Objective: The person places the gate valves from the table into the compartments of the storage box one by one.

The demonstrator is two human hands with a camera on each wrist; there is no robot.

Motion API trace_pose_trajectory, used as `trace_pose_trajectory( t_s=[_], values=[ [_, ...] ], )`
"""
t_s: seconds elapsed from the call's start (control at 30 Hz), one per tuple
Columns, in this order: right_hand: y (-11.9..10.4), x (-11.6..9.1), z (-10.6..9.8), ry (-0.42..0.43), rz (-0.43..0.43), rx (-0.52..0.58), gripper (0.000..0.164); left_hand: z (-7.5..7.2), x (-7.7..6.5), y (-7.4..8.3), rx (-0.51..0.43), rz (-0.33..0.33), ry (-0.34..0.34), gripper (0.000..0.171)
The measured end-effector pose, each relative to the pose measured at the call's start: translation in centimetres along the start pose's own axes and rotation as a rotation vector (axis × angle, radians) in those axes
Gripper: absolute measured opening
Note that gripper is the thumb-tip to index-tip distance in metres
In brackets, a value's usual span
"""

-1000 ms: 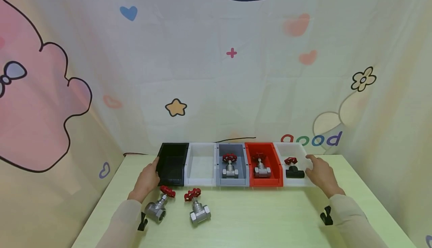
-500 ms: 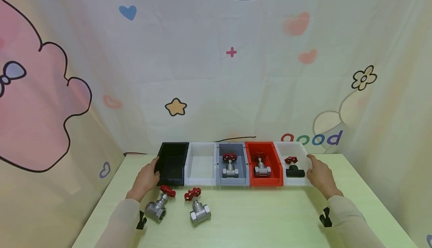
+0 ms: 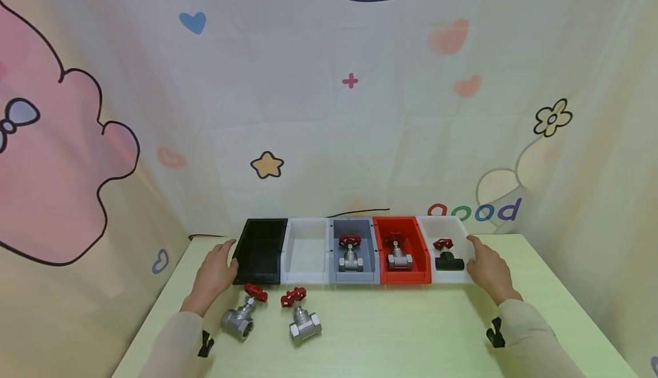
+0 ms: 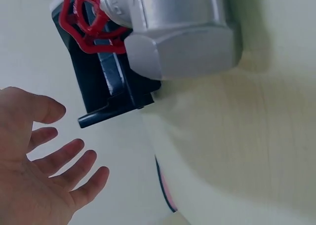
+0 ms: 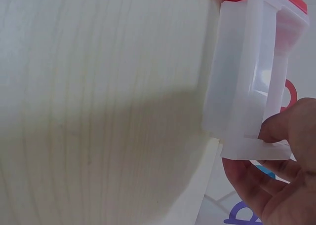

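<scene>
At the left end of the bin row my left hand [image 3: 212, 275] is beside the black bin [image 3: 259, 252]. In the left wrist view its fingers are spread, with a gap between them and the bin. My right hand [image 3: 490, 268] pinches the outer wall of the right-hand white bin [image 5: 232, 72], thumb inside and fingers outside. That bin holds a dark valve with a red handwheel [image 3: 449, 260]. Near my left forearm lies a metal valve with a red handwheel [image 3: 239, 320]; a second metal valve [image 3: 305, 324] lies to its right.
Between the end bins stand another white bin [image 3: 307, 278], a grey bin [image 3: 354, 278] with a metal valve [image 3: 351, 261], and a red bin [image 3: 406, 278] with a metal valve [image 3: 400, 260]. A printed curtain [image 3: 329, 127] hangs close behind the row.
My left hand has come off the black bin, moving slightly left with its fingers spreading. My right hand stays on the white bin. The bins and valves keep their places.
</scene>
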State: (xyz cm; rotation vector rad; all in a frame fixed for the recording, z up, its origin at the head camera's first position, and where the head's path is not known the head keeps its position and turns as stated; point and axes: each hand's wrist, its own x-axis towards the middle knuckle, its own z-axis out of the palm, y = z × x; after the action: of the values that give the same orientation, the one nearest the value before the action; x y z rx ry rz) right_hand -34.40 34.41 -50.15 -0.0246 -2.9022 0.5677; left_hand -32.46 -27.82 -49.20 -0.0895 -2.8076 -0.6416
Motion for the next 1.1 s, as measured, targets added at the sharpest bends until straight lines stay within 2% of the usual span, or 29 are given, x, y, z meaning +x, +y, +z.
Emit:
trace_pose_trajectory(
  t_s=[0.23,0.67,1.0,1.1],
  values=[
    [0.2,0.1,0.4,0.038,-0.037,-0.002,0.057,-0.6,-1.4,1.0,0.026,0.056,-0.020,0.058],
    [0.0,-0.1,0.5,0.042,-0.034,0.024,0.058,-1.8,-4.3,3.5,0.032,0.155,-0.027,0.058],
    [-0.2,-0.2,0.2,0.028,-0.014,0.015,0.058,-2.3,-5.7,4.1,0.059,0.244,-0.027,0.060],
    [-0.3,-0.3,0.1,0.025,-0.010,0.012,0.058,-2.3,-6.1,4.1,0.063,0.252,-0.059,0.063]
  ],
)
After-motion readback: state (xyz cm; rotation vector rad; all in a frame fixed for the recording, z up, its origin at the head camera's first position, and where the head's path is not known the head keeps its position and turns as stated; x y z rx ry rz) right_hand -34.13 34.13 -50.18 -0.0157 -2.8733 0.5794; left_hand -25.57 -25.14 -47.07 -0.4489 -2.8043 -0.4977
